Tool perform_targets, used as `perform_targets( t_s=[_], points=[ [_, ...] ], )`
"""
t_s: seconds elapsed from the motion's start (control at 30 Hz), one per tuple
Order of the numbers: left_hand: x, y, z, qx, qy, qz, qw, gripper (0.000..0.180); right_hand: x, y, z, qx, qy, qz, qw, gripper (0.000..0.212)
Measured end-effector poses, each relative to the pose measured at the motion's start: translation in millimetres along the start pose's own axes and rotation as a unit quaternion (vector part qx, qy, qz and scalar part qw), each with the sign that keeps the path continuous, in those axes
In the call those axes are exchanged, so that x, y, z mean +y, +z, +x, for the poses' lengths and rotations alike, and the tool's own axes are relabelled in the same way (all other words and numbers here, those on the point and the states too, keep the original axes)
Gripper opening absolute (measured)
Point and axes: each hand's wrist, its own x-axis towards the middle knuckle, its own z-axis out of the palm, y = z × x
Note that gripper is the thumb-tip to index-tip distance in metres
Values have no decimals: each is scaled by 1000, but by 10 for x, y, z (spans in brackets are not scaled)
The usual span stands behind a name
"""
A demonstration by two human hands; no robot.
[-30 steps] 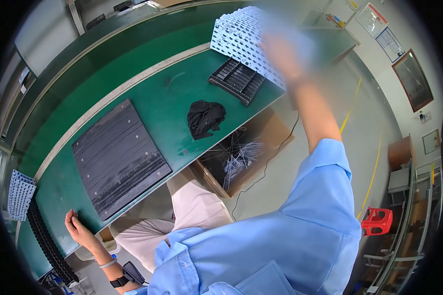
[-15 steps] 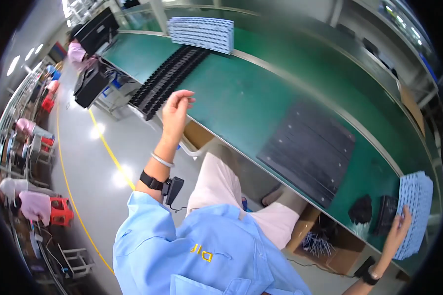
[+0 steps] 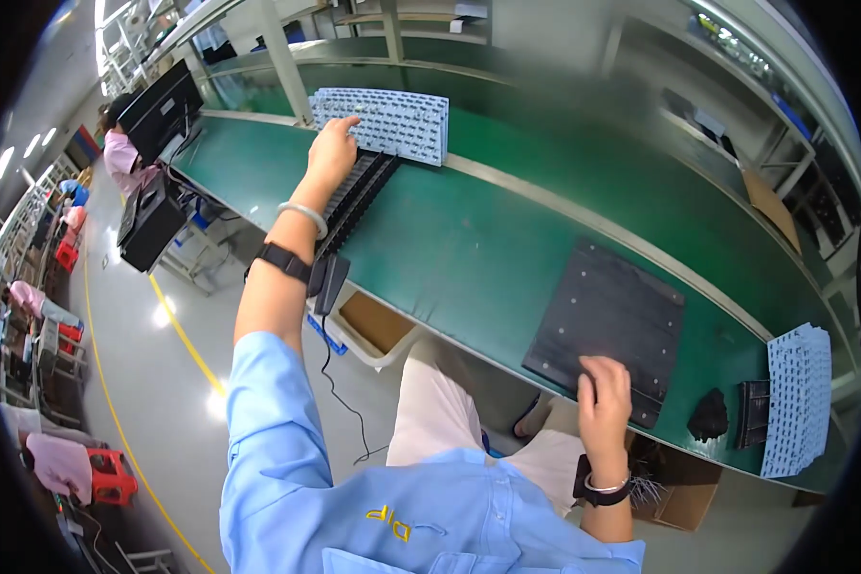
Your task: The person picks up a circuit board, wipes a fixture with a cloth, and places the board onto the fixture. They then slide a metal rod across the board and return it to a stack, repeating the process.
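Observation:
My left hand (image 3: 334, 153) reaches to the far left, in front of a stack of light blue perforated sheets (image 3: 402, 126) standing on edge. Its index finger is stretched out over their face; the other fingers are mostly hidden, and contact is unclear. Below that hand, black ridged strips (image 3: 365, 196) lie on the green bench (image 3: 440, 253), partly covered by my forearm. My right hand (image 3: 605, 402) hovers over the near edge of a dark grey board (image 3: 614, 311) dotted with light round spots. Its fingers are loosely bent and apart, with nothing in them.
A second stack of light blue sheets (image 3: 799, 402) stands at the right end, beside a black slotted piece (image 3: 753, 413) and a crumpled black lump (image 3: 708, 416). An open bin (image 3: 378, 325) and a cardboard box (image 3: 684, 493) sit below the bench edge. Monitors (image 3: 160, 112) stand far left.
My left hand has moved away from me to the far blue sheets. My right hand has left the right-hand stack and come left over the dark board. The view has shifted slightly.

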Motion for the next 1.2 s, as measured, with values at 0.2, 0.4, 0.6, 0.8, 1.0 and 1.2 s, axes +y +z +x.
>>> perform_targets(
  t_s=[0.2,0.4,0.6,0.8,1.0,1.2],
  points=[
    [-5,362,594,-25,61,125,990,35,129,322,-48,47,-36,-136,989,22],
    [3,439,912,-105,115,256,954,26,165,420,34,66,-27,-164,984,25],
    [-68,275,1112,-194,196,337,900,11,167,433,57,63,-25,-174,982,26],
    [-132,45,1342,-261,175,268,911,20,236,414,-92,65,-21,-172,983,26],
    [584,-700,981,-159,300,169,925,26,332,390,-106,64,-33,-127,989,23],
    [2204,-509,48,-201,377,-81,900,21,484,252,-189,110,66,46,991,29]
  ],
)
